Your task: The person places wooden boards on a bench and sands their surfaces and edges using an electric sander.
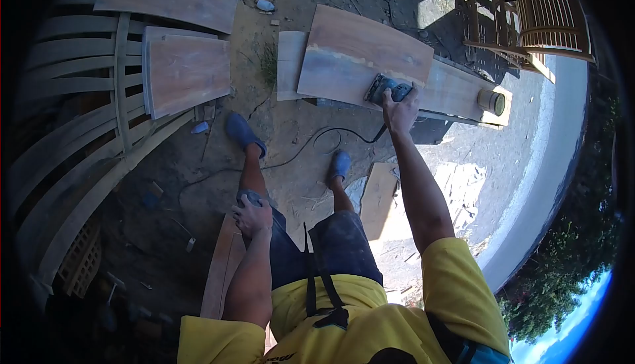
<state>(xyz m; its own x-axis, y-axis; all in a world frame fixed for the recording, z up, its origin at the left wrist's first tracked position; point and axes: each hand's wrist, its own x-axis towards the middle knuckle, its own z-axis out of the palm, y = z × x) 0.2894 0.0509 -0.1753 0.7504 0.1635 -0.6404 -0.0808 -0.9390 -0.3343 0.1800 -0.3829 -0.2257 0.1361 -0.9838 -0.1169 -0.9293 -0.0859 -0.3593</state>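
Observation:
My right hand (pixel 400 109) is wrapped round a teal and black electric sander (pixel 385 90). The sander sits on the lower right part of a wide wooden board (pixel 364 49), which has a pale, uneven band across its reddish-brown face. A black cord (pixel 360 136) runs from the sander down to the ground. My left hand (pixel 253 218) is at my left knee, its fingers curled over a small greyish thing (pixel 251 198) that I cannot make out.
A tin can (pixel 491 102) stands at the right end of a long plank (pixel 453 92) under the board. More boards (pixel 188 73) lie on a slatted wooden frame (pixel 122 73) at left. A wooden chair (pixel 529 6) is at upper right. The cord trails over the dirt ground (pixel 278 132).

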